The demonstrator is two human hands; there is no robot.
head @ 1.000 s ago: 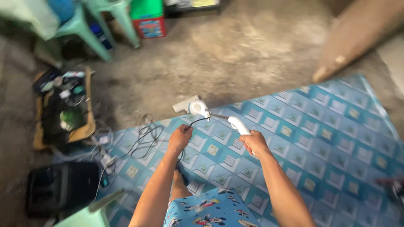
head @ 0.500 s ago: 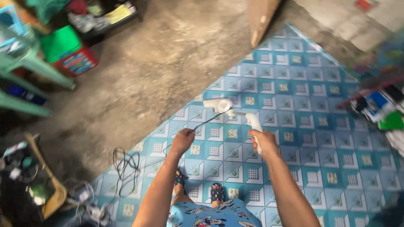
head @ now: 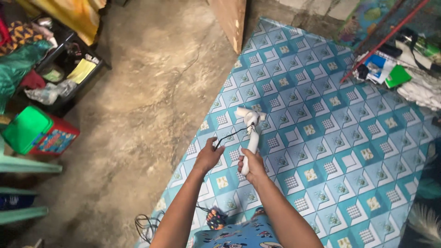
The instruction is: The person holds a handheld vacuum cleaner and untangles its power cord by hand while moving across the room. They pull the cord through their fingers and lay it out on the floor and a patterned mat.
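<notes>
Head view: right hand (head: 252,166) grips a white handheld vacuum (head: 249,133) by its slim handle; left hand (head: 209,156) pinches its black cord (head: 229,134).

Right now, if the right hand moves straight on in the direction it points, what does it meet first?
The right hand points up along the white handheld appliance it grips, so its head comes first. Past that, the line probably crosses only the blue patterned floor mat; depth is hard to judge here.

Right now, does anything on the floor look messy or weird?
Yes. A tangle of black cable lies loose on the concrete by the patterned mat, and papers and small things are strewn over the mat's far corner.
</notes>
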